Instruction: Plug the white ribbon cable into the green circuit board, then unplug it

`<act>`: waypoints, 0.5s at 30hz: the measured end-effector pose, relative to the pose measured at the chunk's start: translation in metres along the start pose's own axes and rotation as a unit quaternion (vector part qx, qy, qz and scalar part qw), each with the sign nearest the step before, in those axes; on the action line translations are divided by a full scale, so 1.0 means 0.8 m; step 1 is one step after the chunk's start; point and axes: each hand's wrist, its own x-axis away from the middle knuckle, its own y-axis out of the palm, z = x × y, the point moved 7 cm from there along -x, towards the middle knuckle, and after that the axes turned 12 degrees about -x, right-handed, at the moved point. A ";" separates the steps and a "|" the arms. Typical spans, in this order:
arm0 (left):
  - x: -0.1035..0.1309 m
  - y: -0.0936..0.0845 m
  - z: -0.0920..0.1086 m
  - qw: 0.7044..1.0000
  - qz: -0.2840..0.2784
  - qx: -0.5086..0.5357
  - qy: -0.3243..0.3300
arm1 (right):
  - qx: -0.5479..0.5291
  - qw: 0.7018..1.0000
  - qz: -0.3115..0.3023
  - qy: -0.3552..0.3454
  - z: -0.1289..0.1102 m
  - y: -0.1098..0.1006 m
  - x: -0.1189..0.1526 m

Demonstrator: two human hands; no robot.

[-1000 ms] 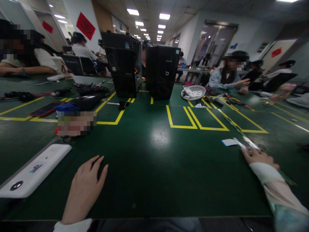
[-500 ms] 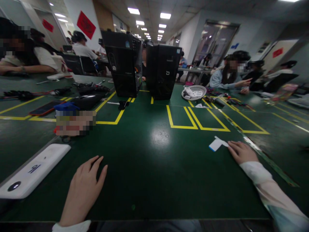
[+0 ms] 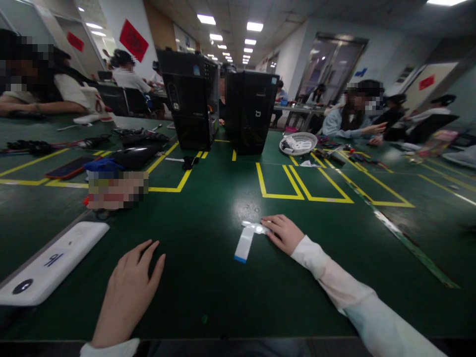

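A white flat ribbon cable (image 3: 244, 242) with a bent shape and a blue end is at the middle of the green table. My right hand (image 3: 283, 234) has its fingertips closed on the cable's right end, and the blue end points toward me. On the left, my left hand (image 3: 132, 282) rests on the table with its fingers apart and nothing in them. Left of that hand lies a long white device (image 3: 70, 255) with a round dark lens-like spot and black lettering.
Two black computer towers (image 3: 253, 111) stand at the back. A white basket (image 3: 298, 143) with small things in it is right of them. Yellow tape (image 3: 284, 196) marks rectangles on the table. Dark cables, a blue item (image 3: 104, 164) and a blurred-out patch lie at left. Other people sit around.
My right hand has moved left from the right side to the middle of the table, bringing the ribbon cable with it. My left hand has stayed in place.
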 end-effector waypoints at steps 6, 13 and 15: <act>-0.001 -0.002 0.000 1.000 0.003 -0.003 0.004 | -0.061 0.995 -0.053 -0.061 -0.109 0.069 -0.049; 0.000 0.002 -0.002 1.000 -0.008 -0.004 -0.005 | -0.088 0.988 -0.110 -0.067 -0.149 0.092 -0.056; 0.000 0.002 -0.002 1.000 -0.009 0.002 -0.005 | -0.098 0.985 -0.121 -0.070 -0.149 0.089 -0.053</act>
